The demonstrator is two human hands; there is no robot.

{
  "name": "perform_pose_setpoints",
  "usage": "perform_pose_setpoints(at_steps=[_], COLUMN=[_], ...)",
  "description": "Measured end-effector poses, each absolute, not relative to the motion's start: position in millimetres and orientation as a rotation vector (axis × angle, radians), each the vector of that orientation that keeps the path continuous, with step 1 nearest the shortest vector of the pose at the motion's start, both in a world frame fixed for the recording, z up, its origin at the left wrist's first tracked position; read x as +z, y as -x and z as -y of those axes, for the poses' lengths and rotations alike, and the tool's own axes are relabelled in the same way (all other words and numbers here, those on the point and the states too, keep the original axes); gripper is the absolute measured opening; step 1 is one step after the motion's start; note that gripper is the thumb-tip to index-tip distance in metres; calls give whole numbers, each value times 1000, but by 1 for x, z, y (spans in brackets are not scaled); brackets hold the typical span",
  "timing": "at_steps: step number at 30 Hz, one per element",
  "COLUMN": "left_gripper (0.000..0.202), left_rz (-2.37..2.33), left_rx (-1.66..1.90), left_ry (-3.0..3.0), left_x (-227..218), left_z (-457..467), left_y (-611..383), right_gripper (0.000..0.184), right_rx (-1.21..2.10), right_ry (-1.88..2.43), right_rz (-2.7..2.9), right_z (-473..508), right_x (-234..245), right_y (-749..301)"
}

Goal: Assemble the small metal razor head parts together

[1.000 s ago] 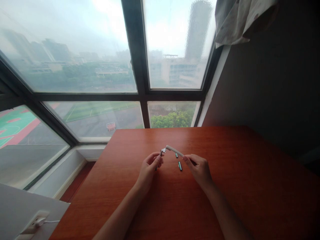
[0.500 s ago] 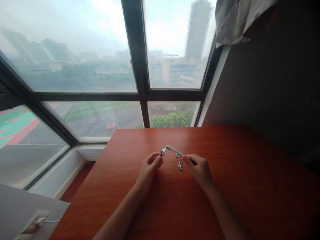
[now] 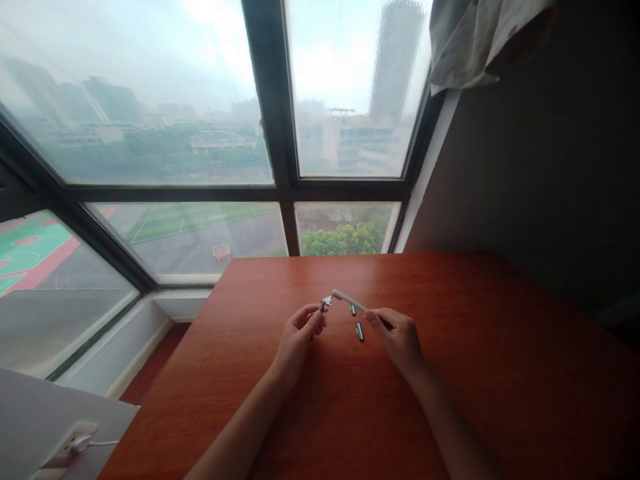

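Over the red-brown wooden table (image 3: 450, 373), my right hand (image 3: 397, 340) pinches the near end of a slim white stick-shaped object (image 3: 347, 301) that slants up to the left. My left hand (image 3: 299, 338) is closed on a small thin dark tool (image 3: 320, 313) whose tip meets a small metal piece at the white object's far end. Two small dark green cylinders lie on the table between my hands: one (image 3: 359, 331) close to my right thumb, the other (image 3: 353, 310) just beyond it, partly under the white object.
The table stands against a large dark-framed window (image 3: 280, 193) and a dark wall (image 3: 540, 153) on the right. A cloth (image 3: 480, 40) hangs at the top right. A white ledge with a plugged-in socket (image 3: 70, 448) sits at the bottom left.
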State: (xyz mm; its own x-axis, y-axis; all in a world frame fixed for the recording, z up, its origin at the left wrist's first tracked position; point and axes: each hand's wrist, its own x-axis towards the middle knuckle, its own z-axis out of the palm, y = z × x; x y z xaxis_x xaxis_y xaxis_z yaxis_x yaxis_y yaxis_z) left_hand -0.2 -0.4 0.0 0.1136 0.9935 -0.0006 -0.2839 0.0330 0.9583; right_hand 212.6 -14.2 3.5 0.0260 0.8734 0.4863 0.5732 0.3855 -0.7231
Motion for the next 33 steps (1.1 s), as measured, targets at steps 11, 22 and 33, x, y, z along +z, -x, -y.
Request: perform_pose_setpoints(at_steps=[11, 22, 33], left_gripper=[25, 27, 26], left_rz=[-911, -921, -915], left_rx=[1235, 1236, 1227], left_ry=[-1040, -1036, -1044], left_x=[-3, -2, -3], left_z=[-1, -1, -1], left_y=[1, 1, 1], right_gripper=[36, 32, 35], right_rx=[450, 439, 460], right_ry=[1264, 1258, 1253], right_rz=[1669, 1669, 1686], right_z=[15, 16, 16], right_x=[3, 3, 4], right_y=[-212, -213, -211])
